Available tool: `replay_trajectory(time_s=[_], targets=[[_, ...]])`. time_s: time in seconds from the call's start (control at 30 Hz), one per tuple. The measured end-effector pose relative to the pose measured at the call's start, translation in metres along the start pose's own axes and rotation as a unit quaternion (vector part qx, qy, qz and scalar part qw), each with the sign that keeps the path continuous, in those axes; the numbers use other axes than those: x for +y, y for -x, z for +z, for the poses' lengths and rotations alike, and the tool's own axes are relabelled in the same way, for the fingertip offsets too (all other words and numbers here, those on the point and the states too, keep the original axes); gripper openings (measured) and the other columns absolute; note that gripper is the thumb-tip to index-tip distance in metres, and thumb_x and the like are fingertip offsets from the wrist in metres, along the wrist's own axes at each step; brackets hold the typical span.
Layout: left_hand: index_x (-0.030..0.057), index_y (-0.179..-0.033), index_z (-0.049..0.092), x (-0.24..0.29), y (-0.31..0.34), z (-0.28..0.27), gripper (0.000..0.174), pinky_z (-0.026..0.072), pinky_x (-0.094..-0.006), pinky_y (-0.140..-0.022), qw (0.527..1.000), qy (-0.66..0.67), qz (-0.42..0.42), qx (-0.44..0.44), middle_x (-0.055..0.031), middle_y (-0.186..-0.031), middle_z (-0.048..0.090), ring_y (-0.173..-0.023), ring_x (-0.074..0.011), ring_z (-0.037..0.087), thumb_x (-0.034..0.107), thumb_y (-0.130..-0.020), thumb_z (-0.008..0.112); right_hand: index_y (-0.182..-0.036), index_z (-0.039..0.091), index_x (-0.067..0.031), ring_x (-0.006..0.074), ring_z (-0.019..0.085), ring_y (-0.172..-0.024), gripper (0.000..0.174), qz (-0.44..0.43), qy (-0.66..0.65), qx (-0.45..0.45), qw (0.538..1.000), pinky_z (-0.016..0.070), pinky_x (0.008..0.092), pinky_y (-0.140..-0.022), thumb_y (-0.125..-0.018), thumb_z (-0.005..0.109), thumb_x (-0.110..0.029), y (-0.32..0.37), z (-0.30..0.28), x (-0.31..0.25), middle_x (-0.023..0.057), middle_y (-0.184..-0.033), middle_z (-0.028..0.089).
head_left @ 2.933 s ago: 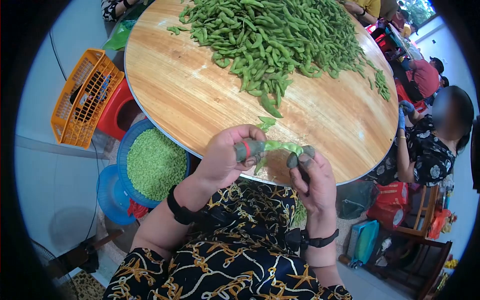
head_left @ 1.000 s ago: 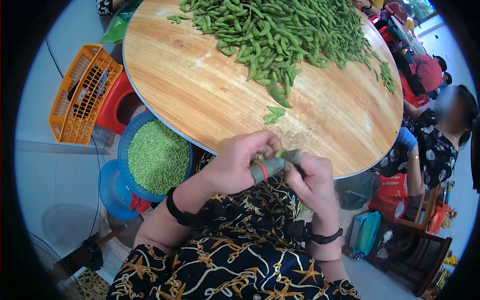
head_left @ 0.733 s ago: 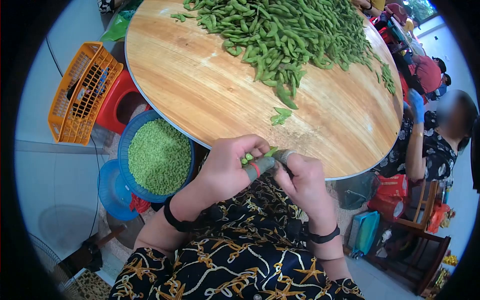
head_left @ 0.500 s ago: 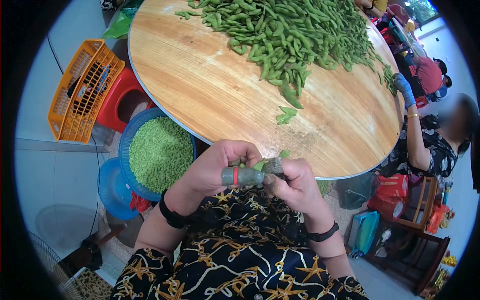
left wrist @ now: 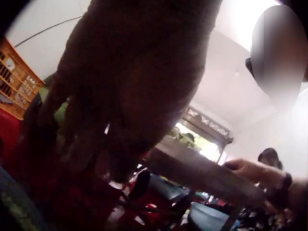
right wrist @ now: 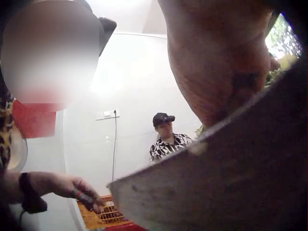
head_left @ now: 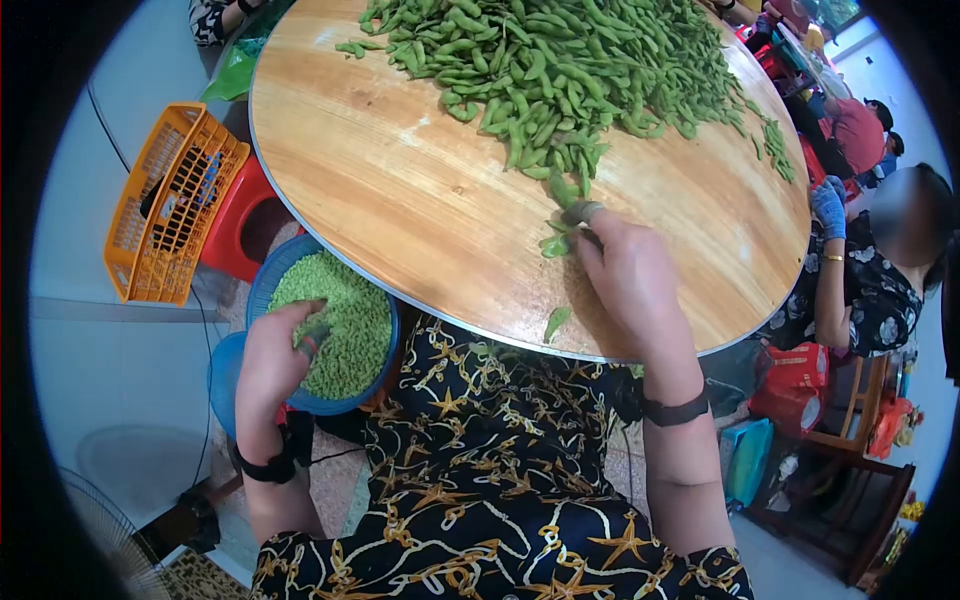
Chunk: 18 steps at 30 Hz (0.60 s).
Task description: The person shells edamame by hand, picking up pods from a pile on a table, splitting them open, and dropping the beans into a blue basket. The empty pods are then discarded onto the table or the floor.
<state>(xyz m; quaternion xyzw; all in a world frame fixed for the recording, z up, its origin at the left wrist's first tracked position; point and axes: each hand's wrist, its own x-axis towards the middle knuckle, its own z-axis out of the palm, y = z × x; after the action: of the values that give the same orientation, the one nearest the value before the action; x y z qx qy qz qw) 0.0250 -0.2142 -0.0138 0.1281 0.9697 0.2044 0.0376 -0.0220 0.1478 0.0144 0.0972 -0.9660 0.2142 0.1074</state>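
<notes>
Shelled beans (head_left: 350, 315) fill the blue basin (head_left: 335, 408) under my left hand (head_left: 275, 360), fingers loosely bent, gripping nothing. My right hand (head_left: 628, 285) lies on the tabletop (head_left: 400, 200), fingers straight, touching pods (head_left: 565, 188) at the heap's edge.

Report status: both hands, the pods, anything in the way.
Left hand over blue basin of shelled beans, grip unclear. Right hand on table, fingertips at pod pile edge. Nothing blocking.
</notes>
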Motion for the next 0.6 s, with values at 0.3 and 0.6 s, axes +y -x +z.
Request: replay_trajectory(time_s=[0.3,0.6], targets=[[0.0030,-0.108,0.055,0.146,-0.071,0.037,0.034,0.0469,-0.0405,-0.076,0.894,0.220,0.389,0.017,-0.0172,-0.093,0.059,-0.088,-0.0374,0.056,0.009,-0.075,0.061,-0.085,0.060,-0.0040,0.0365,0.059,-0.063,0.012,0.020,-0.020,-0.055,0.998,0.0469,0.0415,-0.056,-0.077,0.062,-0.014,0.021,-0.013,-0.003,0.0180,-0.065,0.059],[-0.0013,-0.101,0.057,0.194,-0.081,0.061,0.021,0.0412,-0.0186,-0.052,0.839,0.540,0.041,-0.052,-0.0010,-0.075,0.054,-0.060,-0.0056,0.050,0.007,-0.082,0.064,-0.087,0.062,-0.0001,0.0058,0.051,-0.058,0.010,0.247,-0.468,-0.003,0.848,0.0415,0.0210,-0.053,-0.082,0.062,-0.008,0.053,-0.024,0.007,0.0013,-0.067,0.059]])
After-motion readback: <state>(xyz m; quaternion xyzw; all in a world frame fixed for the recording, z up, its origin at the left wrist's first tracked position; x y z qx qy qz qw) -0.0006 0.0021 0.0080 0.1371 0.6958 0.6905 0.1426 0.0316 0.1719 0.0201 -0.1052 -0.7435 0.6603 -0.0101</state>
